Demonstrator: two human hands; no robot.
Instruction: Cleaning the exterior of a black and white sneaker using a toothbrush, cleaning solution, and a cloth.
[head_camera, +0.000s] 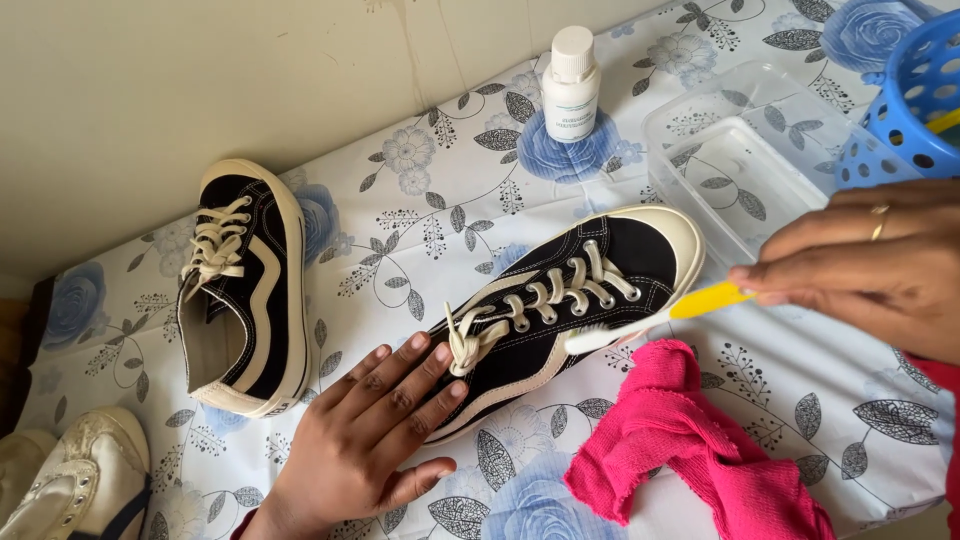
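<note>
1. A white plastic bottle (571, 84) with a white screw cap stands upright at the far edge of the table, on the flowered tablecloth (420, 190). It carries a pale label; I leave the print unread.
2. To its right lies a clear plastic box (740, 160), shallow and rectangular. A blue basket (905, 105) with round holes touches its far right corner.
3. A black shoe (560, 300) with cream laces and a cream toe cap lies slantwise at the centre, toe toward the box.
4. My left hand (375, 430) lies flat and open, fingers spread, its fingertips pressing on the heel end of that shoe.
5. My right hand (865, 265) is closed around the yellow handle of a toothbrush (650, 322); its white head rests against the shoe's side, just below the laces.
6. A pink cloth (690, 440) lies crumpled just beside the shoe, under the brush.
7. A second black shoe (245, 285) lies well apart at left; a white shoe (80, 470) sits at the lower left corner.
</note>
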